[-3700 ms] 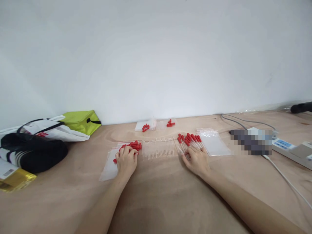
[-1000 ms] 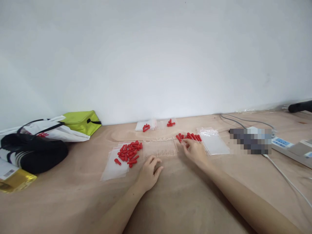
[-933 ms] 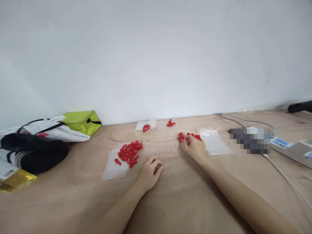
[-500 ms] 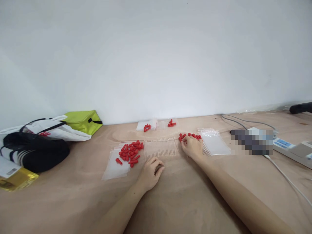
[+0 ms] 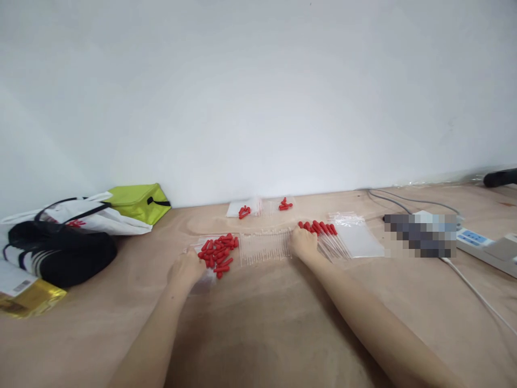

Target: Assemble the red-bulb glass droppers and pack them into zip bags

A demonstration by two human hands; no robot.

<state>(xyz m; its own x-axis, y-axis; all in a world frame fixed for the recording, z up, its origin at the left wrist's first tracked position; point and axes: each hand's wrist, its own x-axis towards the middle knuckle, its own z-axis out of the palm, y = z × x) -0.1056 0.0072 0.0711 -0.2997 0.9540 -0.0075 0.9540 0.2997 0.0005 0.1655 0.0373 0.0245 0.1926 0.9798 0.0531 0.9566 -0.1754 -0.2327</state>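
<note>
My left hand (image 5: 188, 268) rests at the left edge of a pile of red rubber bulbs (image 5: 220, 252) lying on clear plastic bags. Its fingers are closed, and what they pinch is too small to name. My right hand (image 5: 304, 243) is at the right end of a row of thin clear tubes (image 5: 264, 247), its fingers drawn together with their tips hidden. Just right of it, several clear tubes with red bulbs (image 5: 322, 228) on their far ends lie side by side, beside a stack of flat zip bags (image 5: 359, 237).
Two small bags with red bulbs (image 5: 244, 212) (image 5: 285, 205) lie near the wall. A green box (image 5: 139, 202), white bag (image 5: 92, 215) and black bag (image 5: 75, 258) stand left. A power strip (image 5: 472, 237) and cables (image 5: 479, 296) are right.
My left hand has moved left from below the tube row to the bulb pile. My right hand has shifted left, off the bulb-topped tubes to the end of the row, uncovering them.
</note>
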